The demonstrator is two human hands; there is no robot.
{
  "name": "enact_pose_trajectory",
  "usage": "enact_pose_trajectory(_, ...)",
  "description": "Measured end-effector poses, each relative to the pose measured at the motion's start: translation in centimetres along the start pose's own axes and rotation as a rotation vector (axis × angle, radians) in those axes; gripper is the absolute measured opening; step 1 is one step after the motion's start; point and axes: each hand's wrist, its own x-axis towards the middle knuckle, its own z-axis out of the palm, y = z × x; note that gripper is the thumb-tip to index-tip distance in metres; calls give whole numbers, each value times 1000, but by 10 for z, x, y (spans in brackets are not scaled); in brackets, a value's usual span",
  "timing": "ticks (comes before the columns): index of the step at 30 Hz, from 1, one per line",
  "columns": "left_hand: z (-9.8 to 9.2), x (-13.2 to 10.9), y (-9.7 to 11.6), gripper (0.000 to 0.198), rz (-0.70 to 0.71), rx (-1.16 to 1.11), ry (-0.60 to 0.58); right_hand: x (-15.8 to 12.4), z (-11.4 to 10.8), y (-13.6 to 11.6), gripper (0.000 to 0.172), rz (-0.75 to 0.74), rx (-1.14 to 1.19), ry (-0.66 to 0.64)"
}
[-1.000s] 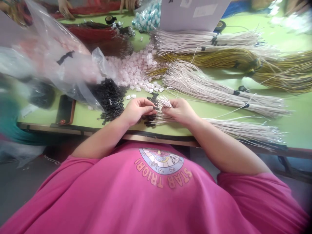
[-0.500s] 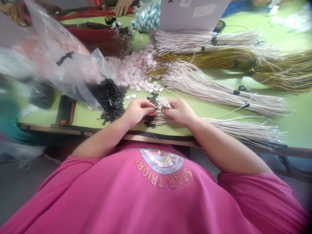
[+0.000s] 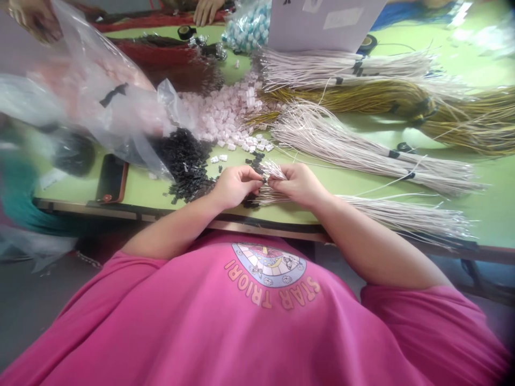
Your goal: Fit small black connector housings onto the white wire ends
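My left hand (image 3: 237, 186) is closed in a pinch, with a small black connector just visible at its fingertips. My right hand (image 3: 301, 183) grips the ends of several white wires (image 3: 274, 170), their tips fanned out toward the left fingers. The two sets of fingertips almost meet. Under the right forearm lies the long rest of a white wire bundle (image 3: 406, 214), stretching to the right along the table's front edge. Loose black connectors (image 3: 252, 199) lie beneath and beside the left fingers, partly hidden by them. A bigger pile of black connectors (image 3: 185, 166) is left of that hand.
Behind my hands are a heap of pale pink connectors (image 3: 229, 118), another white wire bundle (image 3: 362, 142) and yellow wires (image 3: 374, 96). A plastic bag (image 3: 116, 118) and a phone (image 3: 112, 179) lie left. Another person's hand (image 3: 207, 10) rests across the table; a second hand (image 3: 36, 19) is by the bag.
The whole view has shifted slightly. My left fingertips are now closer to the wire ends. At the upper left, the other person's hand has moved beside the bag.
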Motion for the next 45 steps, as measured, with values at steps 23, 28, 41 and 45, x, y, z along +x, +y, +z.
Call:
enact_pose_trajectory(23, -124, 0, -16, 23, 33, 1211, 115, 2, -3, 0, 25, 65, 62, -7)
enact_pose_trajectory(28, -126, 2, -15, 22, 6, 1193, 81, 0, -3, -3, 25, 21, -21, 11)
enact_pose_trajectory(41, -82, -15, 17, 23, 174, 941, 173, -1, -1, 0, 26, 50, 8, 21)
enact_pose_trajectory(45, -40, -23, 28, 18, 140, 572, -21, -2, -2, -2, 26, 36, 16, 17)
